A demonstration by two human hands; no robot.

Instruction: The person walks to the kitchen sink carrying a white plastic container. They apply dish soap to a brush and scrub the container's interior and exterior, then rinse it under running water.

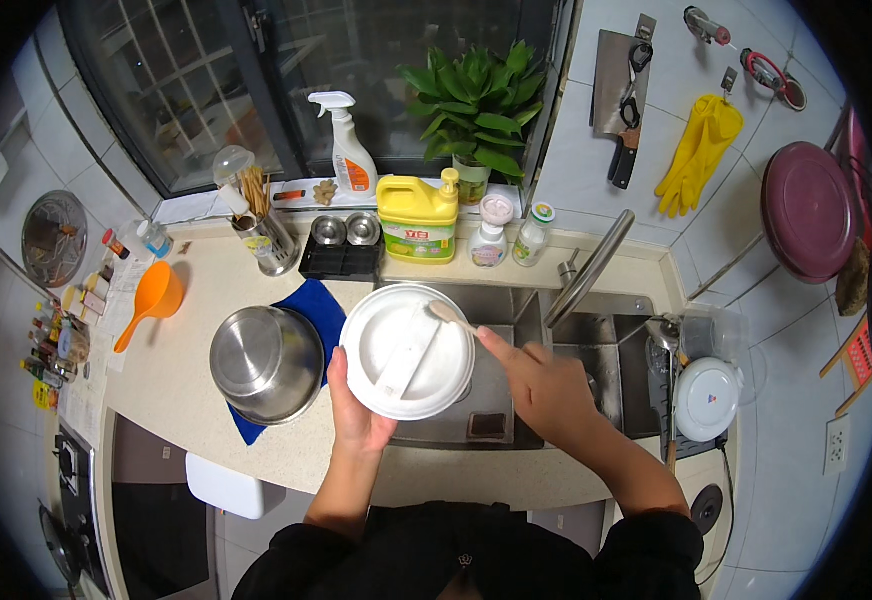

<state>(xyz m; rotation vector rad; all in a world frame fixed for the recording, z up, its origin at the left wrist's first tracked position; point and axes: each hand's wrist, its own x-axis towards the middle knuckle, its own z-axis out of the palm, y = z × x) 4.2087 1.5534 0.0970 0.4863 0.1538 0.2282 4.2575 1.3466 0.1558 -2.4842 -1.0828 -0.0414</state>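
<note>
left hand (363,412) holds 1 white round lid (406,352); right hand (548,388) pinches slim pale tool (446,313) over it; lid work seems unfinished; upturned steel pot (259,362), left of grips, looks set aside

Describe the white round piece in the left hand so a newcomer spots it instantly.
Start at the steel sink. At its left side, the left hand grips a white round piece. Unlike the white dish to the sink's right, it has a white bar crossing its face.
</note>
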